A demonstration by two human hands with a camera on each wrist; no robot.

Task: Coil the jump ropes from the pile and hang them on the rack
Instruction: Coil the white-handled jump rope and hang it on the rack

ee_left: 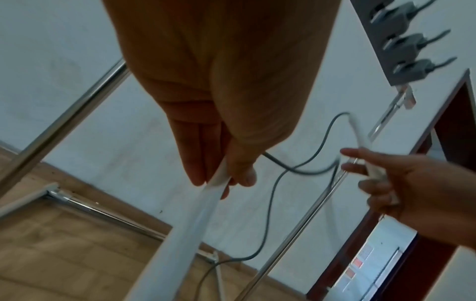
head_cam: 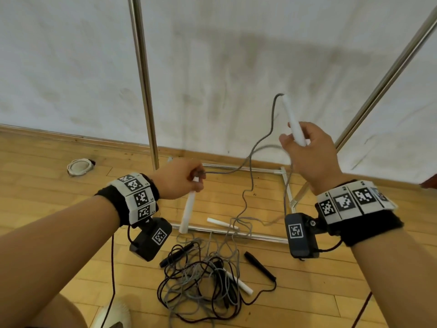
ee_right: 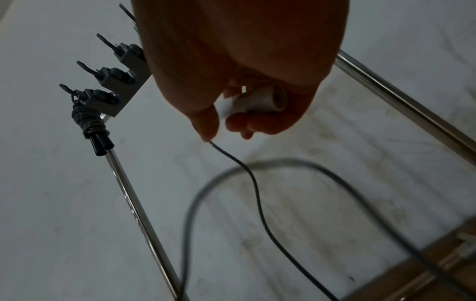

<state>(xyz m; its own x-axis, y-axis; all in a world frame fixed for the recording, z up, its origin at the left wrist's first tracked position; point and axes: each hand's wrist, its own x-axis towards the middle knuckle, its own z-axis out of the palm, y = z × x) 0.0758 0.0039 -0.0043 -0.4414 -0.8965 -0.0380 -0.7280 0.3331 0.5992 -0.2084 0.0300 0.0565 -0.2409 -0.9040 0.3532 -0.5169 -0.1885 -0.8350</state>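
The left hand (head_cam: 181, 179) pinches the top of one white handle (head_cam: 188, 209) of the grey jump rope (head_cam: 250, 159); this handle hangs down below the fingers. The right hand (head_cam: 309, 150) curls its fingers round the other white handle (head_cam: 292, 119), which points up past the fingertips. Between both hands the rope sags in open air, in front of the rack poles (head_cam: 144, 79). Below the fingers, the pile of ropes (head_cam: 205, 278) lies on the wooden floor (head_cam: 47, 209). One coiled black rope (ee_right: 90, 122) hangs on a rack hook (ee_right: 103, 97).

Four white handles (head_cam: 294, 121), two black handles (head_cam: 259, 265) in view, three grey hooks (ee_right: 108, 76), one hung coil (ee_right: 89, 122).
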